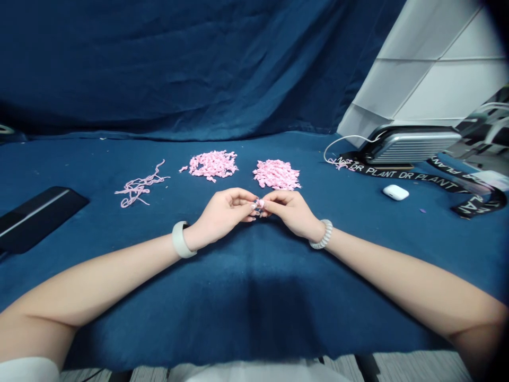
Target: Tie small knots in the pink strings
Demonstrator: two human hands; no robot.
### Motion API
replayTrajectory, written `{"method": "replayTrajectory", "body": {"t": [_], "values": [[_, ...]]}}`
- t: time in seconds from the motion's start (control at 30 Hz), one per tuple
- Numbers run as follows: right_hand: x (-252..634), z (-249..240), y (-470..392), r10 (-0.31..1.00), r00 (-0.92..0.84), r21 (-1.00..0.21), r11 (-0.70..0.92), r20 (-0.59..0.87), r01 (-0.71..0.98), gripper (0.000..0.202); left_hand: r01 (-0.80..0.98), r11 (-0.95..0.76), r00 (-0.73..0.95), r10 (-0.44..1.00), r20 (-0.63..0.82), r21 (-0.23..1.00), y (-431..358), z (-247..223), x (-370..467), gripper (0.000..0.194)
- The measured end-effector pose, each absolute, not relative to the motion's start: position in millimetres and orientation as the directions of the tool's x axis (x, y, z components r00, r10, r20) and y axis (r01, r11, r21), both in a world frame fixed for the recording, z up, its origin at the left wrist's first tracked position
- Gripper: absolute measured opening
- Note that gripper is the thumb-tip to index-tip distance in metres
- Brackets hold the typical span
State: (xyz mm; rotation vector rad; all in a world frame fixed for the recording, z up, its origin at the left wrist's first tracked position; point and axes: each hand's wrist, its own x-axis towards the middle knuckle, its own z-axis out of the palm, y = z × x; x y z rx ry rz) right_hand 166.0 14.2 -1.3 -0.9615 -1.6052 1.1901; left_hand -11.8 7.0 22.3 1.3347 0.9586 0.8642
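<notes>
My left hand (pixel 228 213) and my right hand (pixel 292 211) meet at the middle, fingertips pinched together around a small pink piece (pixel 260 203). Its exact shape is mostly hidden by the fingers. Just beyond my right hand lies a rounded heap of small pink pieces (pixel 277 174). A second, looser heap of pink pieces (pixel 213 164) is a little to the left and farther back. Loose pink strands (pixel 137 188) lie tangled on the blue cloth (pixel 191 302) to the left of my hands.
A dark flat object (pixel 40 218) lies at the far left. At the right are a silver ribbed device (pixel 417 146) with a white cable, a black lettered strap (pixel 405 175) and a small white case (pixel 395 192). Blue fabric (pixel 178 69) hangs behind.
</notes>
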Motion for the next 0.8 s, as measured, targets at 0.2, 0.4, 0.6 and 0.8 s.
{"method": "replayTrajectory", "body": {"t": [0.2, 0.4, 0.6, 0.8], "values": [[166.7, -1.1, 13.6, 0.932, -0.317, -0.981, 0.192, 0.173, 0.031, 0.018, 0.173, -0.1, 0.394, 0.919, 0.024, 0.98, 10.1, 22.6, -14.4, 0.028], [166.3, -0.8, 14.0, 0.927, -0.337, -0.984, 0.18, 0.165, 0.014, 0.016, 0.201, -0.159, 0.404, 0.912, 0.066, 0.967, 10.5, 21.2, -15.7, 0.026], [166.4, -1.9, 14.7, 0.929, -0.336, -0.986, 0.164, 0.156, -0.006, 0.014, 0.233, -0.186, 0.391, 0.917, 0.083, 0.954, 10.1, 21.2, -16.7, 0.024], [169.3, -4.9, 17.1, 0.938, -0.308, -0.987, 0.16, 0.158, -0.019, 0.016, 0.216, -0.164, 0.368, 0.927, 0.075, 0.962, 11.5, 23.1, -15.5, 0.023]]}}
